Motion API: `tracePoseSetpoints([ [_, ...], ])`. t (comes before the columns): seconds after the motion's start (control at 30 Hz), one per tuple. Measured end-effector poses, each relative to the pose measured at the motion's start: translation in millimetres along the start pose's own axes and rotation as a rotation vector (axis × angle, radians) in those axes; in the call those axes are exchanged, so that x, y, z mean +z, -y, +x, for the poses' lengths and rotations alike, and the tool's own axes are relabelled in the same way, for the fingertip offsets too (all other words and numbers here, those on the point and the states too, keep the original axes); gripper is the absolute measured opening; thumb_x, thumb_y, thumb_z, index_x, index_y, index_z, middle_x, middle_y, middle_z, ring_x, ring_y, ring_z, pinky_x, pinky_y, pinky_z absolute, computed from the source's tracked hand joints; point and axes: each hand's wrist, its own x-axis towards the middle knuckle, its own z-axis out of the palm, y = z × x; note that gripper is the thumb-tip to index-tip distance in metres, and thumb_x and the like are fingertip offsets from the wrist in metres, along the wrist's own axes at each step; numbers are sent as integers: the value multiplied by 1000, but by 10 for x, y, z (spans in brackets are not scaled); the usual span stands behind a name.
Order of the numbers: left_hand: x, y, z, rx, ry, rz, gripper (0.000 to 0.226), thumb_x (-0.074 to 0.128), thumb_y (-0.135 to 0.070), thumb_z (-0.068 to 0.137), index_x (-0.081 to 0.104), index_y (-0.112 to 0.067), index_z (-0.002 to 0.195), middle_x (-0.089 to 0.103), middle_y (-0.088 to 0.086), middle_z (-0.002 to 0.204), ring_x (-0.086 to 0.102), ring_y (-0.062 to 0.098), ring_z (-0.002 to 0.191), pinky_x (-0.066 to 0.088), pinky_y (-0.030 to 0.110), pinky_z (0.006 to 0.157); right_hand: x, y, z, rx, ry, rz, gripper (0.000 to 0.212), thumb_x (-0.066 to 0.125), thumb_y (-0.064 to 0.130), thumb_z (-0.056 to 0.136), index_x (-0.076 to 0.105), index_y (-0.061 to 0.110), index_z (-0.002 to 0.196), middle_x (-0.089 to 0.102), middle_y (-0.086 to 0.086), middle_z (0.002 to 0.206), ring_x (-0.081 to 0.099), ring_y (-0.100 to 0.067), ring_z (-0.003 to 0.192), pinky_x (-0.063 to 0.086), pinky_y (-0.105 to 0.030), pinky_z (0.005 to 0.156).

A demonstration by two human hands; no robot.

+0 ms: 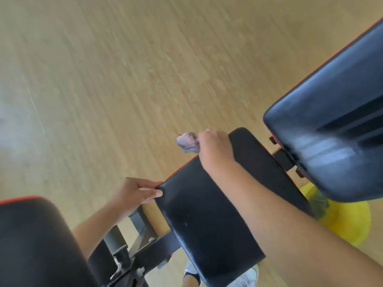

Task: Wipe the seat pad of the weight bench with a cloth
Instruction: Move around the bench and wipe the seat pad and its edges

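The black seat pad of the weight bench runs from lower centre up toward the right, with red trim along its far edge. My right hand rests at the pad's far edge and is shut on a bunched grey-purple cloth, which sticks out past the edge over the floor. At the pad's left corner, my left hand grips it with the thumb on top and the fingers along the side.
The bench's black back pad rises at the upper right. Another black pad with red trim fills the lower left. The metal frame and bolts lie between the pads. A yellow object sits on the wooden floor. A white shoe shows under the seat.
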Motion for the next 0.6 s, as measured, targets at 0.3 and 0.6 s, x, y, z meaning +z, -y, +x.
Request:
tracePoseSetpoints([
  [0.3, 3, 136, 66, -8, -109, -19, 14, 89, -1, 73, 83, -11, 80, 82, 9, 80, 81, 21, 78, 65, 28, 71, -39, 264, 0, -437, 313, -223, 23, 58, 9, 90, 67, 11, 110, 67, -11, 113, 62, -33, 110, 45, -33, 83],
  [0.6, -21, 127, 94, -42, -64, -23, 19, 90, -7, 74, 82, -18, 86, 83, 6, 88, 80, 20, 85, 65, 29, 70, -299, -1217, -169, 216, -37, 87, 15, 50, -2, 90, 65, -2, 86, 65, -23, 90, 60, -43, 89, 44, -40, 66],
])
